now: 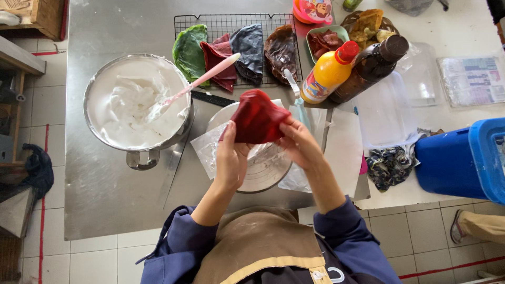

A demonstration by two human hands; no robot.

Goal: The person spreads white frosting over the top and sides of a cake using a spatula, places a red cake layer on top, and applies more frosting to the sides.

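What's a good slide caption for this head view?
Both hands hold a folded red crepe above a round turntable.

A single view was taken from a head-worn camera, aimed almost straight down from above the steel table (105,200). The tabletop, the tiled floor (421,236) and the wearer's own forearms and apron were framed at close range.

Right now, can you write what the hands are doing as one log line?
left hand: holds red folded crepe | right hand: pinches same crepe | below: round turntable | nearby: pot of white cream
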